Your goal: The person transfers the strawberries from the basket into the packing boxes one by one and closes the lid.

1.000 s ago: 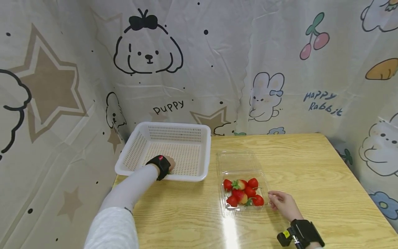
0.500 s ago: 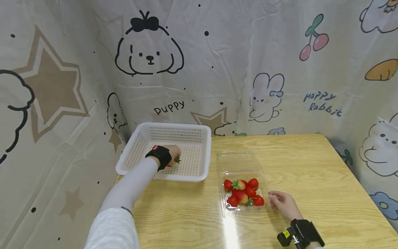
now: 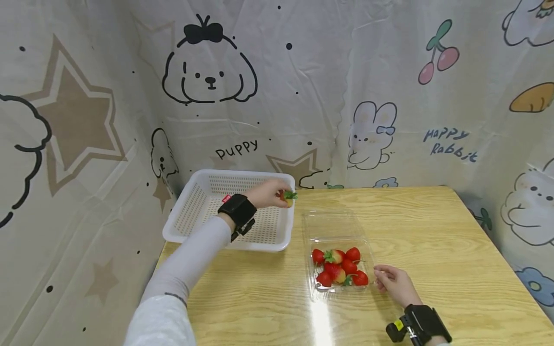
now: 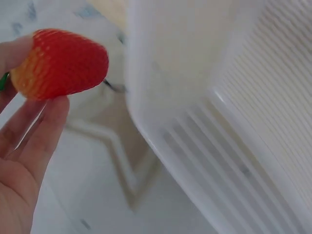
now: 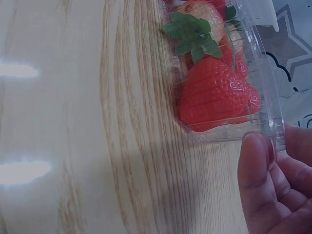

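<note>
Above the right rim of a white slotted basket (image 3: 264, 230), my left hand (image 3: 269, 193) pinches a strawberry (image 3: 287, 198) with green leaves. In the left wrist view the strawberry (image 4: 68, 63) is red, paler toward the leaf end, held between thumb and fingertips. My right hand (image 3: 395, 283) pinches the right edge of a clear plastic clamshell box (image 3: 371, 254) that lies with its lid folded back. Several red strawberries (image 3: 335, 273) lie inside the box. In the right wrist view, thumb and fingers (image 5: 256, 165) grip the box's rim near one corner.
The light wood table (image 3: 415, 226) carries the basket at the back left and the box at the middle. A patterned cloth (image 3: 277, 96) hangs behind the table and along both sides. The box's clear lid (image 3: 333, 225) lies toward the back.
My left hand has risen out of the basket and moved right, bringing the strawberry up to the basket's right rim. My right hand stays at the box's edge.
</note>
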Demonstrator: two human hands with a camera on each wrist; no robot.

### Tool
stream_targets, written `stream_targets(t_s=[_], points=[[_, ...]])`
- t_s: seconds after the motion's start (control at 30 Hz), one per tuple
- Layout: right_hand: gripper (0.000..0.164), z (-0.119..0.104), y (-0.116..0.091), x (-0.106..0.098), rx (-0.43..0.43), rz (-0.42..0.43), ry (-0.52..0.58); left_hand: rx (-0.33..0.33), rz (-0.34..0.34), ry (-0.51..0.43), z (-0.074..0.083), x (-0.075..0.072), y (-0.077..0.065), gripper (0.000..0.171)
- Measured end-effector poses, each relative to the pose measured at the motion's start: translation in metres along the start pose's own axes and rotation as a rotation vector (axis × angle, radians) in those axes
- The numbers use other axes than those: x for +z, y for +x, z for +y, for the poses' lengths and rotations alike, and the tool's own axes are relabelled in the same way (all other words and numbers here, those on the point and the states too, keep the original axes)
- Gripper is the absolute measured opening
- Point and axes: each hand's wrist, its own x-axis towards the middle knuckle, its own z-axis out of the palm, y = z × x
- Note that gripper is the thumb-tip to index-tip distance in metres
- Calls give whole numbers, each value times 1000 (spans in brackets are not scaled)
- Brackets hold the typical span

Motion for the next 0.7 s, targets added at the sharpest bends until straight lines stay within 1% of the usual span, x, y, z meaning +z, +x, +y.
stream_targets(t_s=[0.07,0.17,0.23,0.33,0.37,0.47,0.53,0.6,0.7], points=[[35,-1,-1,0,-1,0,2,80,10,3,15,10,5,34],[36,-2,-2,-1,6,-5,7,151,9,11,36,32,9,34],[36,-3,-2,-1,11,-8,8,170,-7,16,48,49,11,33],[35,-3,-2,0,14,-5,6,206,-34,37,60,78,10,31],[35,-3,-2,0,14,-4,8,220,-40,52,63,86,9,31],[35,-3,-2,0,8,-6,13,271,-49,94,65,114,4,30],[34,-3,-2,0,6,-5,12,311,-43,134,65,128,0,30],[34,-2,-1,0,7,-3,12,365,-18,198,65,141,-3,27],[34,-1,0,0,7,1,10,425,30,302,65,154,-7,25]])
